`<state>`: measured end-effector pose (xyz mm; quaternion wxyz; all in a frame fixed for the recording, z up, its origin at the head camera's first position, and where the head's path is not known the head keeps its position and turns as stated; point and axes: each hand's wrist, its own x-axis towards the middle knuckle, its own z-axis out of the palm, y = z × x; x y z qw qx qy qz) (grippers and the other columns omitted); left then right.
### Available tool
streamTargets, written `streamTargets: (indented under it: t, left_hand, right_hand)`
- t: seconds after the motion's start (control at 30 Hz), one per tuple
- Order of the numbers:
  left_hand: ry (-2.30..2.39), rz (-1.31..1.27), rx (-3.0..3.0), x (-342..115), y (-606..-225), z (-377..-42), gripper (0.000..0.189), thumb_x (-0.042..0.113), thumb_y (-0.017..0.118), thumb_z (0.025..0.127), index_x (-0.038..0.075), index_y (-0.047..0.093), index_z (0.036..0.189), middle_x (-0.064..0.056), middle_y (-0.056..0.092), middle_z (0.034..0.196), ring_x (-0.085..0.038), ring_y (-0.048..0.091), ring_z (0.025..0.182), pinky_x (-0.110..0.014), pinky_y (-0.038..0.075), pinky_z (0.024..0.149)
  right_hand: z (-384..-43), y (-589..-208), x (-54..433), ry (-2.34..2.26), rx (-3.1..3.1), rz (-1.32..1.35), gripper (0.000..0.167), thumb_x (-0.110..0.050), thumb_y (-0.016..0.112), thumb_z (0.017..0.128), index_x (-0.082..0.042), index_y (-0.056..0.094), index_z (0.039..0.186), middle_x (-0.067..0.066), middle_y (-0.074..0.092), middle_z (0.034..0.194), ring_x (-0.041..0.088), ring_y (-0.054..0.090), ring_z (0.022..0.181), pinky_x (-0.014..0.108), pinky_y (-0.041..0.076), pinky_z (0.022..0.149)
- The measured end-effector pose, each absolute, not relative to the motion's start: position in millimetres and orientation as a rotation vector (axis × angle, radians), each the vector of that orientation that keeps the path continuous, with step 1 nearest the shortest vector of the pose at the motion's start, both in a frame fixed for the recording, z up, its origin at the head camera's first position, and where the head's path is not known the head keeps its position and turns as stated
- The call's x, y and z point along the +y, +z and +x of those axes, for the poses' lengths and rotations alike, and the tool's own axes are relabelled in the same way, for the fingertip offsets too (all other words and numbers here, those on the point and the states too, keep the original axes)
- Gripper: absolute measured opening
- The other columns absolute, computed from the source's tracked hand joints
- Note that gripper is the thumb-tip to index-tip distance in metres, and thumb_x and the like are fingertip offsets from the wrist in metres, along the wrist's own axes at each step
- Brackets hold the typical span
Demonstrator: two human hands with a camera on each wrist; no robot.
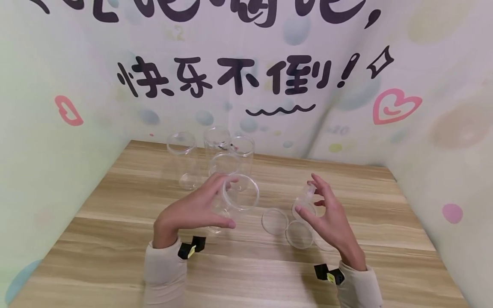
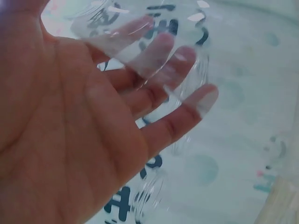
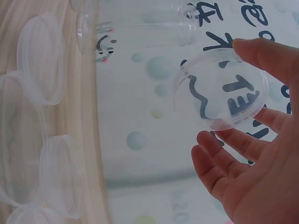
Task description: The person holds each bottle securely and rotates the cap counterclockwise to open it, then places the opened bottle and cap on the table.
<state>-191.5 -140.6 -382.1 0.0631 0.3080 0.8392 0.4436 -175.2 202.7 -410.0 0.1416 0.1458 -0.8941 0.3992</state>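
My left hand (image 1: 190, 209) grips a clear jar (image 1: 242, 207), thumb on the near side and fingers round the far side. The jar is tilted with its round open mouth facing up toward the head camera. In the left wrist view, the fingers (image 2: 163, 105) show partly through the jar's transparent wall. My right hand (image 1: 332, 220) pinches a clear round lid (image 3: 219, 88) by its rim, between thumb and fingertips, above the table. Below and beside it, several clear lids (image 1: 275, 221) lie flat on the wood.
Several clear jars (image 1: 182, 164) stand open-topped at the back of the wooden table (image 1: 115, 205), just beyond my left hand. A printed wall sheet (image 1: 346, 132) with dark lettering rises behind the table, with pale walls on both sides.
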Motion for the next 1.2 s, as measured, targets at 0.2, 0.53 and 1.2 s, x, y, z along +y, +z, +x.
streamTargets:
  t: [0.2, 0.53, 1.2]
  left_hand:
    - [1.402, 0.838, 2.488, -161, -383, -188, 0.092, 0.032, 0.087, 0.075, 0.022, 0.036, 0.150, -0.003, 0.053, 0.131, -0.025, 0.052, 0.124, -0.050, 0.038, 0.109]
    - [1.458, 0.715, 2.633, -203, -388, -180, 0.090, 0.025, 0.084, 0.079, 0.034, 0.030, 0.151, -0.001, 0.053, 0.136, -0.019, 0.050, 0.126, -0.039, 0.038, 0.105]
    - [1.514, 0.415, 2.687, -212, -399, -193, 0.089, 0.025, 0.078, 0.086, 0.011, 0.021, 0.153, -0.019, 0.041, 0.143, -0.041, 0.040, 0.133, -0.061, 0.030, 0.111]
  right_hand:
    - [-182, -420, 207, 1.157, -2.591, 0.399, 0.073, -0.013, 0.079, 0.083, -0.006, 0.042, 0.146, 0.015, 0.050, 0.138, 0.029, 0.053, 0.120, 0.041, 0.052, 0.089]
    - [-188, -425, 221, 1.190, -2.703, 0.234, 0.074, -0.012, 0.078, 0.085, 0.004, 0.036, 0.144, 0.026, 0.045, 0.139, 0.041, 0.048, 0.127, 0.055, 0.045, 0.100]
    - [-199, -444, 274, 1.227, -2.815, -0.018, 0.086, -0.014, 0.075, 0.088, 0.010, 0.021, 0.150, 0.035, 0.034, 0.147, 0.050, 0.039, 0.133, 0.057, 0.036, 0.109]
